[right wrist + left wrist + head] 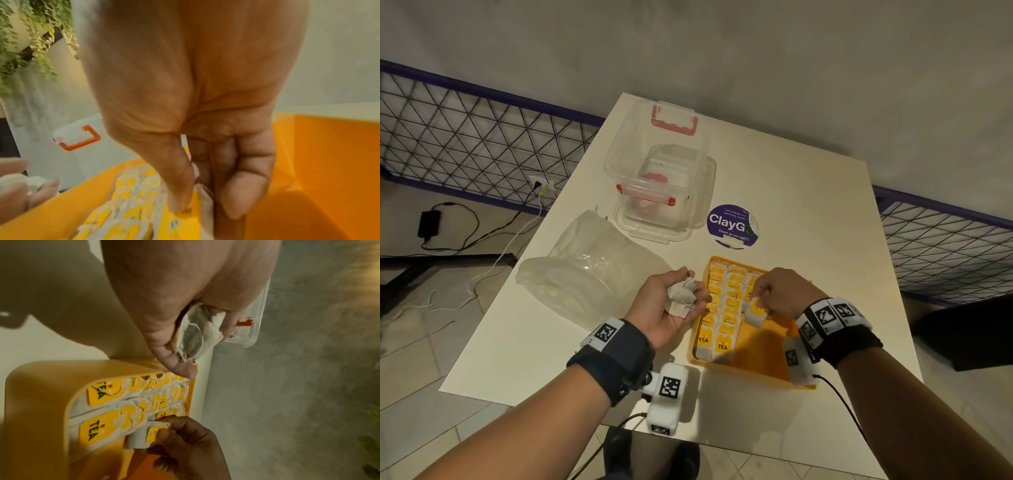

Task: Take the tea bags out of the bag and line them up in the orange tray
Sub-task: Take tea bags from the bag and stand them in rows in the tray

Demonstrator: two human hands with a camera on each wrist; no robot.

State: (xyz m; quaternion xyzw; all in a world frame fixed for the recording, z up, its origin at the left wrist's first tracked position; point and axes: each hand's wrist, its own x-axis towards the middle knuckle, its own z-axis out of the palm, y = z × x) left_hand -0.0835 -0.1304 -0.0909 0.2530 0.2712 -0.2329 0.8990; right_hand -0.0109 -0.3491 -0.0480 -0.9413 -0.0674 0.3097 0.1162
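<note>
The orange tray (756, 371) sits on the white table (825, 219) in front of me, with two rows of yellow-tagged tea bags (726, 318) along its left side. My right hand (765, 301) pinches one tea bag (755, 310) by its tag over the start of a third row; the wrist view shows the thumb (179, 191) pressed on the yellow tag (185, 219). My left hand (685, 294) hovers palm up just left of the tray, fingers curled round a bunch of tea bags (193, 334). The clear plastic bag (585, 270) lies crumpled at the left.
A clear plastic box (657, 192) with red latches and its lid stands behind the bag. A purple round sticker (732, 224) is on the table behind the tray. The tray's right half (329, 154) is bare. Wire fencing and floor cables lie beyond the table's edges.
</note>
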